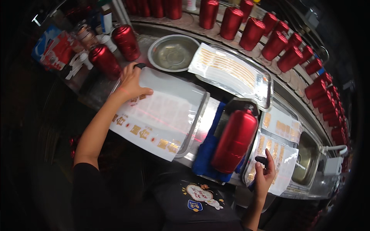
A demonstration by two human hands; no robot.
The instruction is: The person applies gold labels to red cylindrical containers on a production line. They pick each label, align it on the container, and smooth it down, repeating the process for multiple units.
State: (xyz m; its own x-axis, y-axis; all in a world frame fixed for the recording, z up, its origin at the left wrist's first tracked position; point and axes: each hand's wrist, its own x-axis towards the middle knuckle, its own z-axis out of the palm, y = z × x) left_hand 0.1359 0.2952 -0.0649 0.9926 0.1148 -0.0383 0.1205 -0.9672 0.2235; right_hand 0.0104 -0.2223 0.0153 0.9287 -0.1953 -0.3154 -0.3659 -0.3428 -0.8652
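Note:
My left hand [131, 84] is spread over the far left part of a white decal sheet [162, 111], thumb out and a black band on one finger. The sheet carries gold lettering and small red marks, and lies over a metal tray [192, 129]. My right hand [265, 173], with index finger and thumb apart, hovers by a white sheet of gold decals [283, 163]; something black covers one finger, and its lower fingers are partly hidden. Between my hands, a shiny red bottle [237, 140] lies tilted on a dark holder above a blue towel [206, 152].
Behind stand a metal basin of water [173, 54] and a tray [266, 86] with a gold-striped sheet [223, 65]. Several red bottles [252, 34] line a curved conveyor. Two more bottles [126, 42] stand at left. A sink [308, 158] with a tap is at right.

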